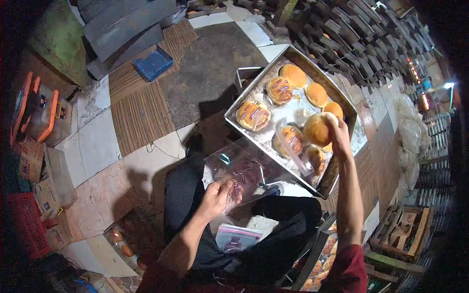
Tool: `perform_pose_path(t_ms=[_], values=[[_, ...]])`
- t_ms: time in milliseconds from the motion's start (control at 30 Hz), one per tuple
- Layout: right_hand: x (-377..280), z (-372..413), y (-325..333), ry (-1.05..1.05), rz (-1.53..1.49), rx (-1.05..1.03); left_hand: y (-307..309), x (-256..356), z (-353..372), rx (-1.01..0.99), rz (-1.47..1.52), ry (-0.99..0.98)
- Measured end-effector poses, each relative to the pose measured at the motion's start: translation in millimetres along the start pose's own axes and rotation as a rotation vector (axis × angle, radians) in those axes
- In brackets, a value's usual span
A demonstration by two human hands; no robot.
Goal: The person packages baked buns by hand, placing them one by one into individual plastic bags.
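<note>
Head camera: what has the right hand (338,136) got?
— Its fingers are closed round a bare bun (316,129), lifted above the metal tray (288,111) at two o'clock.
— And the left hand (219,194)?
— It's pinched on a clear plastic bag (246,170) near centre, at the tray's seven o'clock. Wrapped buns (253,115) lie in the tray.

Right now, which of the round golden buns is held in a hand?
The unwrapped round golden bun in the right hand, raised above the rectangular metal tray; the others all lie on it, some bagged.
</note>
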State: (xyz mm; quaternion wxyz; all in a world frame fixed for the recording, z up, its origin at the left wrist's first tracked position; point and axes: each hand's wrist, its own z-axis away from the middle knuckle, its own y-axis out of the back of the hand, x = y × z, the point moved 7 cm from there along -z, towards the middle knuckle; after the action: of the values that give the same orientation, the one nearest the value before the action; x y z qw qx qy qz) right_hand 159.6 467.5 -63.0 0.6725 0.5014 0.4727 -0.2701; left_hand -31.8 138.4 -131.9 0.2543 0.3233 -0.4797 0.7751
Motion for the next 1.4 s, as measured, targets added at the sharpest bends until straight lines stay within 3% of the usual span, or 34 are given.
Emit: perform_pose_path(t_ms=[33, 67, 133, 200, 267, 333, 367, 400, 433, 467, 533, 567, 600, 667, 733, 767, 800, 833, 867, 933, 967, 1000, 1033, 1067, 1133, 1200, 1233, 1267, 1333, 1367, 1400], values=[[-23.9, 26.9, -9.4, -0.115, -0.369, -0.025, 4.9, -11.8, -3.2, -0.055, -0.036, -0.05], [-28.7, 45.4, -11.8, -0.13, -0.543, -0.041, 4.8, -14.1, -2.2, -0.064, -0.035, -0.055], [-51.8, 98.9, -35.8, -0.262, -0.634, -0.152, -3.3, -11.7, -2.7, -0.119, -0.375, -0.097], [-66.6, 158.3, -58.8, -0.388, -0.711, -0.241, -9.8, -15.4, -0.4, -0.154, -0.387, -0.054], [-79.1, 205.2, -73.1, -0.076, 0.132, -0.424, -22.1, 0.5, 17.2, -0.146, -0.589, -0.267], [-65.0, 251.6, -99.9, -0.095, -0.243, -0.431, -30.2, 1.0, 32.6, -0.262, -0.499, -0.283], [-61.9, 271.2, -102.2, -0.308, -0.276, -0.397, -28.1, 30.6, 48.4, 0.017, -0.64, -0.49], [-43.3, 285.5, -106.8, -0.31, -0.52, -0.312, -25.2, 55.8, 66.2, 0.305, -0.771, -0.703], [-53.9, 301.5, -102.1, -0.129, -0.462, -0.17, -10.9, 56.6, 79.5, 0.531, -0.614, -0.707], [-72.2, 313.9, -96.8, 0.053, -0.405, -0.024, -19.0, 57.6, 93.5, 0.502, -0.26, -0.649], [-128.6, 337.9, -114.2, 0.385, -0.045, -0.296, -42.3, 28.7, 106.9, 0.203, 0.396, -0.29], [-160.1, 348.5, -126.7, 0.616, 0.273, -0.401, -53.8, 22.1, 112.0, 0.117, 0.464, -0.176], [-174.8, 360.0, -132.6, 0.674, 0.397, -0.435, -54.5, 13.0, 107.6, 0.068, 0.54, 0.013], [-194.4, 379.7, -129.6, 0.877, 0.351, -0.388, -78.1, 18.4, 124.1, -0.146, 0.879, 0.247], [-175.1, 380.4, -133.5, 0.917, 0.464, -0.312, -60.9, -10.9, 116.4, -0.132, 0.732, 0.194], [-161.9, 378.5, -136.3, 0.944, 0.576, -0.246, -48.0, -32.6, 105.4, -0.196, 0.969, 0.239], [-154.7, 362.1, -148.2, 0.875, 0.604, -0.312, -51.1, -30.9, 103.3, -0.258, 1.206, 0.287], [-156.9, 374.9, -154.6, 0.973, 0.614, -0.441, -39.7, -46.8, 99.3, -0.006, 0.777, 0.276], [-160.9, 386.4, -160.4, 1.084, 0.624, -0.57, -36.2, -37.9, 102.1, -0.039, 0.685, 0.193], [-180.1, 411.6, -143.6, 1.131, 0.364, -0.423, -51.2, 7.0, 118.1, -0.256, 1.037, 0.221], [-187.4, 409.8, -127.6, 1.004, 0.385, -0.265, -50.8, 32.1, 123.6, 0.024, 0.973, 0.043], [-193.8, 401.8, -112.4, 0.891, 0.406, -0.106, -55.5, 54.6, 127.9, -0.189, 1.02, -0.054], [-198.5, 382.8, -110.8, 0.739, 0.409, -0.104, -60.0, 76.5, 133.2, -0.159, 0.949, -0.187], [-203.3, 368.6, -110.9, 0.736, 0.305, -0.16, -66.3, 96.0, 139.7, -0.117, 0.875, -0.314], [-145.7, 356.9, -129.5, -0.011, -0.403, -0.519, -68.7, 112.1, 145.4, -0.057, 0.712, -0.461], [-153.1, 358.9, -125.8, 0.193, -0.332, -0.487, -72.7, 119.8, 150.2, -0.132, 0.652, -0.437], [-167.3, 361.7, -124.3, 0.601, -0.149, -0.403, -70.3, 119.5, 147.8, -0.133, 0.727, -0.413], [-162.5, 358.5, -125.8, 0.599, -0.145, -0.414, -70.0, 116.2, 146.5, -0.137, 0.805, -0.385], [-170.3, 371.2, -129.4, 0.992, 0.407, -0.302, -69.1, 109.6, 148.2, -0.084, 0.814, -0.382], [-169.8, 372.0, -133.5, 0.906, 0.457, -0.288, -67.5, 107.1, 148.0, -0.039, 0.815, -0.377], [-162.9, 375.0, -139.8, 0.815, 0.495, -0.406, -62.9, 100.9, 143.4, -0.044, 0.815, -0.381]])
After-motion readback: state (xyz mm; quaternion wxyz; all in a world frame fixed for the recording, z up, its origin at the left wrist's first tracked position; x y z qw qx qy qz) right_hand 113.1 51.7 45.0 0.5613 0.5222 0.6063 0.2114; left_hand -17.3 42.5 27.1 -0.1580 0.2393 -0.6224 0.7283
